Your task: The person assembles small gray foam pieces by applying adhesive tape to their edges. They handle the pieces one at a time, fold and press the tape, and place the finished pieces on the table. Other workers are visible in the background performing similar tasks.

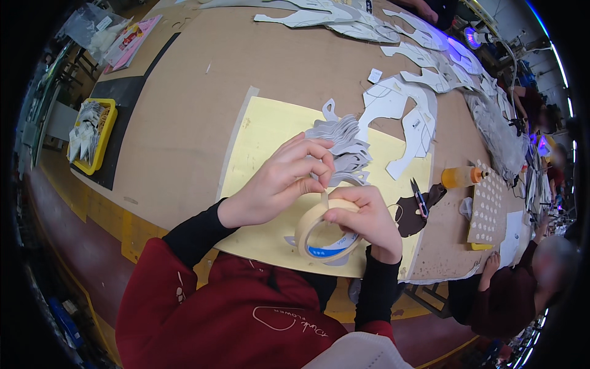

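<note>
Centre of frame: round cream paper-tape roll [306, 227], right hand [365, 215] gripping, left hand [279, 181] pinching narrow strip [324, 198]; apparently unwinding, next pull wanting steady tension

Tan table [175, 117] beneath 1 yellow board [267, 132]

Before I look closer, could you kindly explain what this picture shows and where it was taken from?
No robot here: a person works bare-handed. The picture comes from a fisheye camera on their head, looking down, so straight edges bend. The right hand holds a cream tape roll; the left hand pinches a short tape strip beside it. On the brown table lies a yellow sheet with stacked grey pieces; white cut pieces lie farther off, and an orange bottle is to the right.
</note>
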The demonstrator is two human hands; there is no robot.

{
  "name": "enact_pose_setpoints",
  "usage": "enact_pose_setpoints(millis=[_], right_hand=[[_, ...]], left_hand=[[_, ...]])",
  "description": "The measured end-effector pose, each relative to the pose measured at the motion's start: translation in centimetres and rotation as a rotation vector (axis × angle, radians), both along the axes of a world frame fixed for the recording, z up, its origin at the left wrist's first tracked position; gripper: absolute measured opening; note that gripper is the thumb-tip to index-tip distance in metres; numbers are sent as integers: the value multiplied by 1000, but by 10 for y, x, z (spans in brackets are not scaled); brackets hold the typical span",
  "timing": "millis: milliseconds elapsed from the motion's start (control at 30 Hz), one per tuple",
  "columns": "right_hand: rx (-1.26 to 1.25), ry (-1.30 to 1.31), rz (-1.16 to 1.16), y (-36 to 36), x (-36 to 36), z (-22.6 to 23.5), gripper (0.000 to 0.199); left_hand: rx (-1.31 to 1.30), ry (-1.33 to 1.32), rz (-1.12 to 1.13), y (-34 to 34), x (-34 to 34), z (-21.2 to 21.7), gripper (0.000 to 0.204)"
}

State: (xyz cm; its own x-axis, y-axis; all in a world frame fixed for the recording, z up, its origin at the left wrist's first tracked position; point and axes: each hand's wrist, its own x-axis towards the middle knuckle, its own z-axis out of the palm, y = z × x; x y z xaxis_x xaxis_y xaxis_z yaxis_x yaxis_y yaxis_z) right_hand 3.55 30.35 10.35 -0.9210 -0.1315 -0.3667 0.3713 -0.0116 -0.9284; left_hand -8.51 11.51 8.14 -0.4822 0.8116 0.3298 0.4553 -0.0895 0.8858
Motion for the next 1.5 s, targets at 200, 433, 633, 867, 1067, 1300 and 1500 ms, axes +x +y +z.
enact_pose_setpoints(millis=[200, 433, 633, 867, 1067, 1300, 1500], right_hand=[[-13, -139, 45, 3, -2, 3, 23], [94, 184, -117, -4, -4, -11, 25], [8, 200, -139, 0, 0, -8, 29], [83, 357, -143, -1, -1, -14, 32], [-112, 296, -201, -1, -3, -18, 25], [-226, 269, -192, -6, -4, -22, 23], [-65, 372, -143, -7, -4, -22, 26]], left_hand=[[-31, -456, -47, -2, -8, -2, 4], [-116, -720, -80, -9, -16, 5, 11], [-266, -669, -156, -11, -18, 12, 11], [-292, -596, -229, -12, -15, 11, 13], [-79, -107, -131, -8, -9, 2, 6], [35, 334, -65, -3, -8, -3, 13], [-38, 384, -92, -7, -13, -1, 16]])
